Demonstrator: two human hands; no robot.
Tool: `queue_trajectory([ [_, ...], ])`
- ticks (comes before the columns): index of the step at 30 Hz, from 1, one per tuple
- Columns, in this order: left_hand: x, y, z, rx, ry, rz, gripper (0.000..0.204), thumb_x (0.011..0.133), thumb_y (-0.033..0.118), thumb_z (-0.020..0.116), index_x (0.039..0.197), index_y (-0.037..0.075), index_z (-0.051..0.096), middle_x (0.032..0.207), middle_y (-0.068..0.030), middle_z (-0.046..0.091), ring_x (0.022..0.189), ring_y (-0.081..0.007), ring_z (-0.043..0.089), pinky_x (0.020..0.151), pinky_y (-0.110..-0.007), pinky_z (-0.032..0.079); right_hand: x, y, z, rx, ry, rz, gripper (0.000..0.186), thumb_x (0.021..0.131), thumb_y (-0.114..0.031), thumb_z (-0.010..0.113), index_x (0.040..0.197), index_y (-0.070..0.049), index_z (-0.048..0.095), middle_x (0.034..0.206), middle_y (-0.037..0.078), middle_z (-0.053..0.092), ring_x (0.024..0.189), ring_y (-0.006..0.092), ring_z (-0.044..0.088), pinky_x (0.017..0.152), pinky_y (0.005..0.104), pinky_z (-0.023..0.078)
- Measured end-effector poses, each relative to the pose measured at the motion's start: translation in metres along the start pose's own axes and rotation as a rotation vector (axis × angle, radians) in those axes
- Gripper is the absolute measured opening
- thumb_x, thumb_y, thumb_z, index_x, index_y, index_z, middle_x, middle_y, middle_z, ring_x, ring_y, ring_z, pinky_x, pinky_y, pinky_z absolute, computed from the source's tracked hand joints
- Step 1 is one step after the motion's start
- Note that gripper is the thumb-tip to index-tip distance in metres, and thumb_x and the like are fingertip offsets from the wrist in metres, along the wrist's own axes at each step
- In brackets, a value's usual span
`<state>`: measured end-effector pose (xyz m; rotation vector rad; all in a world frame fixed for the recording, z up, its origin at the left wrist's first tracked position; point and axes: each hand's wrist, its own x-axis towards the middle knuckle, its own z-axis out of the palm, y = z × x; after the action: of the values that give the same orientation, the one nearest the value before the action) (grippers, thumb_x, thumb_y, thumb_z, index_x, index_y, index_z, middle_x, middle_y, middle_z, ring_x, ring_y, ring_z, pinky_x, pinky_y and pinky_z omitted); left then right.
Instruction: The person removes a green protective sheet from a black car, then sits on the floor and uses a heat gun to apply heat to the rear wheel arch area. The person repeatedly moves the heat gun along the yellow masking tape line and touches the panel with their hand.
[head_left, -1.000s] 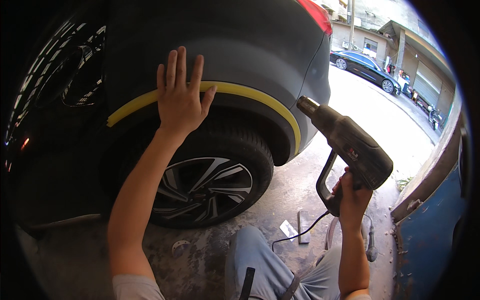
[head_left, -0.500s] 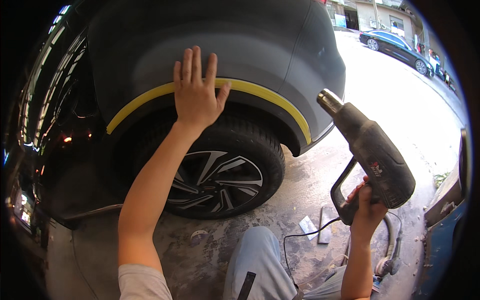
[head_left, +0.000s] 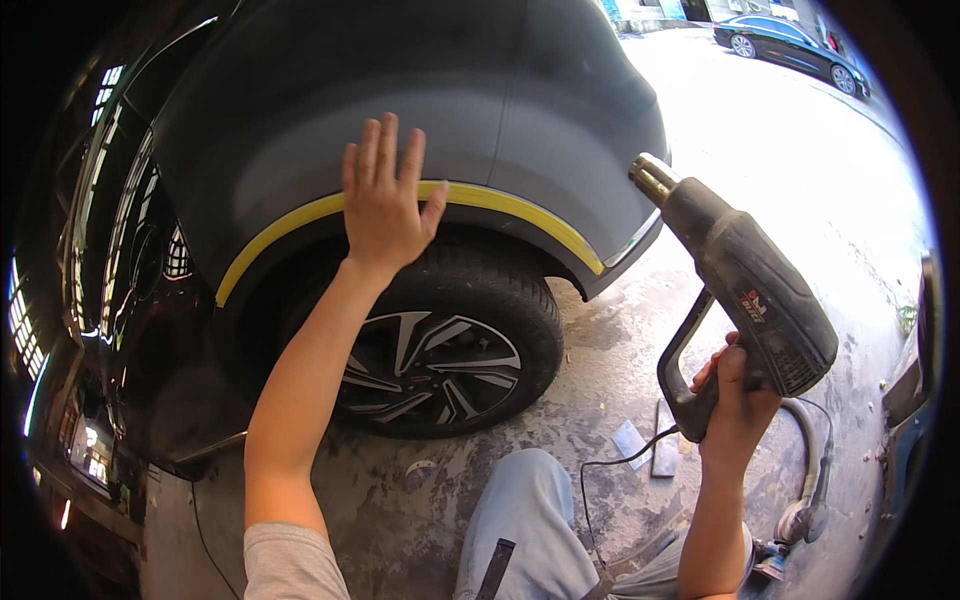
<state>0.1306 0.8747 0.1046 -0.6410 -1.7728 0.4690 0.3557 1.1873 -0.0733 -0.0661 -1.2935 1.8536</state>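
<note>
My left hand (head_left: 385, 205) is stretched out flat with its fingers up, over the top of the wheel arch. It overlaps the yellow masking tape (head_left: 520, 208) that follows the arch edge; whether the palm presses on the grey car panel (head_left: 300, 160) I cannot tell. In my right hand (head_left: 738, 395) is a dusty black heat gun (head_left: 755, 290), gripped by its handle. Its metal nozzle (head_left: 653, 178) tilts up and left toward the car's rear corner, and a black cord hangs from the handle. Below the arch is the wheel (head_left: 440, 360), a black tyre with a two-tone rim.
On the floor by the cord lie a pale sheet (head_left: 632, 445) and a flat grey block (head_left: 665, 448). A sander with a hose (head_left: 800, 515) rests at lower right. My bent knee (head_left: 520, 490) is near the wheel. Another dark car (head_left: 790, 50) is parked outside.
The view has shifted, so the car sits further left and the background higher. My left hand stays over the tape, a little lower in view. The heat gun keeps nearly the same pose.
</note>
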Motion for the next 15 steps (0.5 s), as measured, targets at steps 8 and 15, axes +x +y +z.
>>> queue_trajectory([
  [8, 0.021, 0.034, 0.004, -0.059, -0.115, 0.149, 0.061, 0.099, 0.051, 0.053, 0.142, 0.008, 0.055, 0.155, -0.0278, 0.037, 0.148, -0.0430, 0.027, 0.120, -0.056, 0.019, 0.007, -0.011, -0.010, 0.058, -0.040, 0.079, 0.028, 0.096, -0.016, 0.070, 0.113, 0.004, 0.061, 0.098, 0.009, 0.064, 0.063, 0.0136, 0.061, 0.056, 0.0273, 0.050],
  [15, 0.037, 0.039, 0.010, 0.072, -0.035, 0.043, 0.066, 0.099, 0.055, 0.051, 0.142, 0.005, 0.055, 0.155, -0.0260, 0.037, 0.149, -0.0416, 0.027, 0.121, -0.056, 0.018, 0.008, -0.016, -0.009, 0.012, -0.013, 0.108, 0.025, 0.095, -0.017, 0.071, 0.109, 0.002, 0.062, 0.085, 0.006, 0.063, 0.061, 0.0119, 0.060, 0.054, 0.0257, 0.048],
])
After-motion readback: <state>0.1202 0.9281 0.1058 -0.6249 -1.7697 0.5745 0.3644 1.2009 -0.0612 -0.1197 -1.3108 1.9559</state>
